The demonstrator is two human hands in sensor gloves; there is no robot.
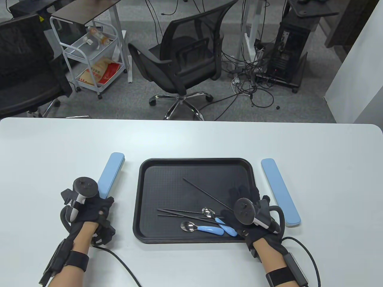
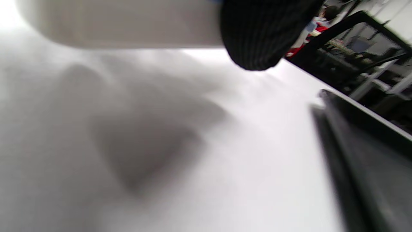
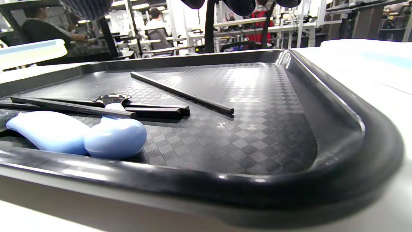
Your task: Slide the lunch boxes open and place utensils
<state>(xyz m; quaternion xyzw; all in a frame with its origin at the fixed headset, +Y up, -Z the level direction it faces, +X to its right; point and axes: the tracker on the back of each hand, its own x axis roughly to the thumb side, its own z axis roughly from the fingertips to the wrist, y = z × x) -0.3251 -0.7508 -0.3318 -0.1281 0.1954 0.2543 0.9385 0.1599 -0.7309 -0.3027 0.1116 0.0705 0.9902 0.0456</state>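
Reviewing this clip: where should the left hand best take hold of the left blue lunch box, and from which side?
Probably the near end of the left blue lunch box, gripped across its narrow width from above: it lies flat, long and slim, angled toward the left hand.

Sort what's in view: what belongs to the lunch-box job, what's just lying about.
Job: left blue box, right blue box, two blue-handled spoons, black chopsticks, tray.
Lying about: office chair, white cart, computer tower, floor cables.

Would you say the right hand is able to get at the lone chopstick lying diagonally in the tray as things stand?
Probably yes. The right hand hovers over the tray's near right corner, right at the lone chopstick's near end, and nothing lies on that chopstick.
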